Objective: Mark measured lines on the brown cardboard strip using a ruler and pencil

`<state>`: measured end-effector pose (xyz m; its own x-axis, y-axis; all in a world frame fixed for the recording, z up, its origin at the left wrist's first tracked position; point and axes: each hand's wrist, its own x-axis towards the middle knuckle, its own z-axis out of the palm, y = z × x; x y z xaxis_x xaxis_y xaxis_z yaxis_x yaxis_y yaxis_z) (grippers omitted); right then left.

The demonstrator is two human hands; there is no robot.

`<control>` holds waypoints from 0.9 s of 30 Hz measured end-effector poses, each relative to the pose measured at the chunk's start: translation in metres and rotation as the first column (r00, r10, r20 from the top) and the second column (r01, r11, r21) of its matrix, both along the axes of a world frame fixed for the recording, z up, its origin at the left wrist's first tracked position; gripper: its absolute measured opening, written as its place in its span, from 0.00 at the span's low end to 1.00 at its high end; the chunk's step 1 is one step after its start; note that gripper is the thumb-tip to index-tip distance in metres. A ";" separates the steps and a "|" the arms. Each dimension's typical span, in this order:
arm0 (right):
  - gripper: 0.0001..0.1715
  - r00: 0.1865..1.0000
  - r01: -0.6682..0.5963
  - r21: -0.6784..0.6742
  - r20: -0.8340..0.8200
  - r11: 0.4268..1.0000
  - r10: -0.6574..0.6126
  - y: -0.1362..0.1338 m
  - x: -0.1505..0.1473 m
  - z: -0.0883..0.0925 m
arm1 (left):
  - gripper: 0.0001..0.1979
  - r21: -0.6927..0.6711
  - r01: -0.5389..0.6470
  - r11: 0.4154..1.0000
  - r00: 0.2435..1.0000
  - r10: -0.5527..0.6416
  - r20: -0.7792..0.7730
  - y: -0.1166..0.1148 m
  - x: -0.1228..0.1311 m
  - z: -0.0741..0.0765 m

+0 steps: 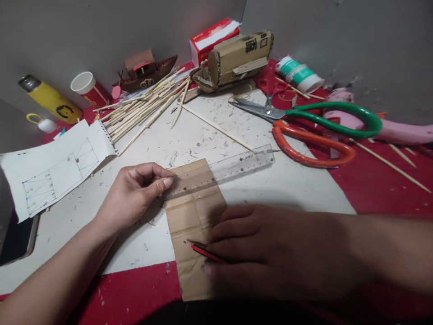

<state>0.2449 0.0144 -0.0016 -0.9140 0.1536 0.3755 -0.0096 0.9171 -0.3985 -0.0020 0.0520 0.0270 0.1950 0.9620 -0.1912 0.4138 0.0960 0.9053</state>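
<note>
My left hand (140,192) pinches the near end of a clear plastic ruler (237,169) between thumb and fingers. The ruler lies slantwise over the top part of a creased brown piece of cardboard (194,225), its far end reaching past the cardboard to the right. Over the cardboard's lower right side is my right hand (264,248), in shadow. It holds a red and black pencil (206,253), whose tip points left, close to a small dark mark on the cardboard. Part of the pencil is hidden under the fingers.
Large scissors (287,122) with green and orange handles lie at right. A pile of thin wooden sticks (145,108) sits at the back, near a cardboard model (240,61) and a brown model boat (147,72). A paper with a drawing (61,169) overlaps a phone (20,239) at left.
</note>
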 end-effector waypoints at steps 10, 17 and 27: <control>0.20 1.000 -0.001 -0.053 0.009 0.999 0.001 0.001 0.001 -0.001 | 0.03 -0.053 -0.005 0.999 1.000 0.006 0.021 -0.004 0.002 0.007; 0.20 1.000 -0.001 -0.076 0.025 0.997 0.003 0.001 0.001 -0.001 | 0.05 -0.090 0.041 0.995 0.999 -0.043 -0.015 -0.003 -0.010 0.007; 0.22 1.000 -0.008 -0.072 0.026 0.997 0.010 0.003 -0.002 -0.002 | 0.08 -0.177 0.111 0.978 0.994 -0.106 0.038 0.001 -0.016 0.002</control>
<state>0.2433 0.0170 -0.0031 -0.9251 0.1706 0.3392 -0.0065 0.8861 -0.4635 -0.0179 0.0533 0.0289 0.3041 0.8855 -0.3512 0.4048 0.2136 0.8891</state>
